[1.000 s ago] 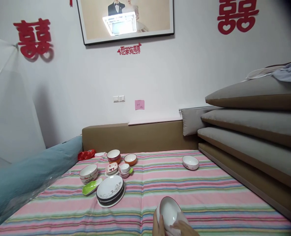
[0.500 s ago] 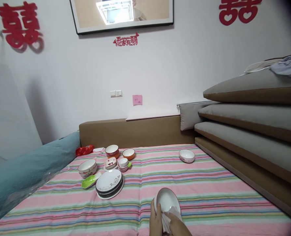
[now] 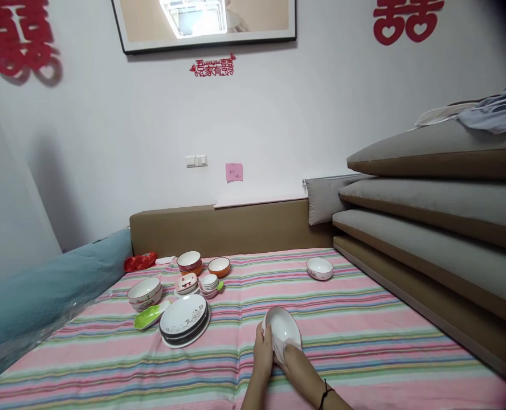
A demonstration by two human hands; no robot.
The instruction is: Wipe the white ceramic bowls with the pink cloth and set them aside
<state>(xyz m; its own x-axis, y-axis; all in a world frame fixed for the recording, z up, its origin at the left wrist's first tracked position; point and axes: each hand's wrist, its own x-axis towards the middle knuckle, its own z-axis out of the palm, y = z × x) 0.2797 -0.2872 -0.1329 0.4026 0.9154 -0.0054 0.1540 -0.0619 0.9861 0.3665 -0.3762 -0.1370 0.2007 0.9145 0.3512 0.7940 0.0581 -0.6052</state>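
My left hand holds the white bowl by its near rim, fingers wrapped tight around it, just above the striped bed. My right hand presses a white cloth inside, fingers pinching the cloth. I should grip steady and rub in circles. The bowl is round, so no long side; its open mouth tips up toward me.

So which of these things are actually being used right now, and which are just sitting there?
In use:
- white bowl, held at its rim by the left hand
- white cloth, pressed into the bowl by the right hand

Lying about:
- stack of plates
- green dish
- orange bowl
- lone white bowl
- grey cushions
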